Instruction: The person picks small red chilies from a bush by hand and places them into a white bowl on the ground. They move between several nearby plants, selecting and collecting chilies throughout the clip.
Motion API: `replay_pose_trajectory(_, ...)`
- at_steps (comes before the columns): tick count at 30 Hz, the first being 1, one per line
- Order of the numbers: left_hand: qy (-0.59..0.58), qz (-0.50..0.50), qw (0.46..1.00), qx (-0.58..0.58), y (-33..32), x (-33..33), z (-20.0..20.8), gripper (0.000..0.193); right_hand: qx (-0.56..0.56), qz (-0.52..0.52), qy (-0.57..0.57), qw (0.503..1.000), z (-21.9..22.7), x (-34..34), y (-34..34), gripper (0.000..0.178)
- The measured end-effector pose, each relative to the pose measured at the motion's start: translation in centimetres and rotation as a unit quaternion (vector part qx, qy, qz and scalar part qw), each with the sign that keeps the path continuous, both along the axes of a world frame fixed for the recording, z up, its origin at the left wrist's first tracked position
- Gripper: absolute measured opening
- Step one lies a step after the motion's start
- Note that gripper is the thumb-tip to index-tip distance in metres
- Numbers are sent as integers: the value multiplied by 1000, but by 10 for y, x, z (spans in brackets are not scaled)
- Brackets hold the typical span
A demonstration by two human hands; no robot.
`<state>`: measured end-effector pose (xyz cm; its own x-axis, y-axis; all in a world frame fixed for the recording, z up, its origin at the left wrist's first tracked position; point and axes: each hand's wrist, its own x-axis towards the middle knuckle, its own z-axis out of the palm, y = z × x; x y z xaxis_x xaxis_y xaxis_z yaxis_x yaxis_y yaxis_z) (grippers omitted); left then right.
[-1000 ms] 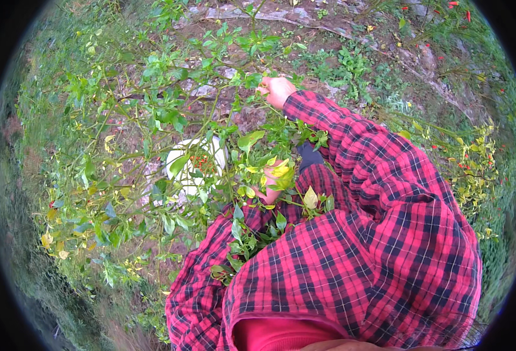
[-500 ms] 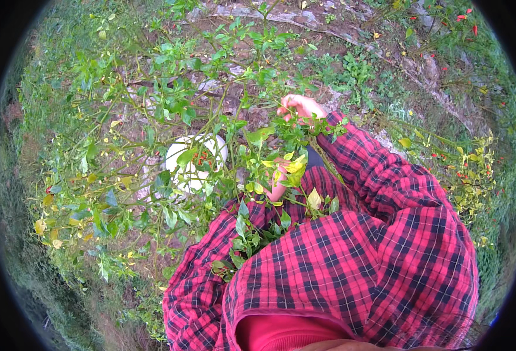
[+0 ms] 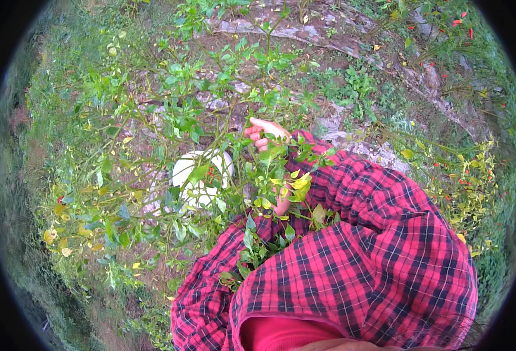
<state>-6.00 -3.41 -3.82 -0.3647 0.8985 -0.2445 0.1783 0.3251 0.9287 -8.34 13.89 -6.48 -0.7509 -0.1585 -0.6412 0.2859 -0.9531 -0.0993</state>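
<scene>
My right hand is among the upper stems of a chili pepper plant, to the right of a white bucket. Its fingers are curled in, the topmost one straighter; whatever they hold is hidden. Below it, my left hand is mostly covered by green and yellow leaves, and its fingers do not show. Red chili peppers lie inside the bucket, which is partly screened by branches.
Leafy branches spread across the left and reach against my plaid shirt. More plants with red peppers stand at the far right. Torn, pale ground sheeting runs over the soil between the rows, with low weeds beside it.
My right hand has moved left and nearer, toward the bucket, with its fingers still curled. My left hand has hardly moved among the leaves. The whole view has shifted slightly.
</scene>
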Motion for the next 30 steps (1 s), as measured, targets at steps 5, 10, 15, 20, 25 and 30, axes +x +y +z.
replay_pose_trajectory(5, -11, -3, 1000, -17, 0, -2, -3, 14, 76, -32, 24, 996, -8, 8, -6, 24)
replay_pose_trajectory(10, -14, -6, 999, -30, 2, -5, -4, 14, 112, -103, 37, 988, -17, 35, -5, 20)
replay_pose_trajectory(15, -15, -8, 999, -36, 4, -6, -3, 14, 318, -136, 6, 938, -19, 36, -3, 18)
replay_pose_trajectory(20, -19, -2, 999, -36, 6, -7, -3, 13, -10, -52, 33, 998, -7, 22, -2, 33)
replay_pose_trajectory(25, -23, 15, 999, -38, 6, -3, -3, 13, 37, -133, 31, 990, -2, 7, -4, 17)
replay_pose_trajectory(30, -35, 40, 998, -28, 7, 3, -1, 13, -78, -140, -3, 987, -15, 18, -6, 14)
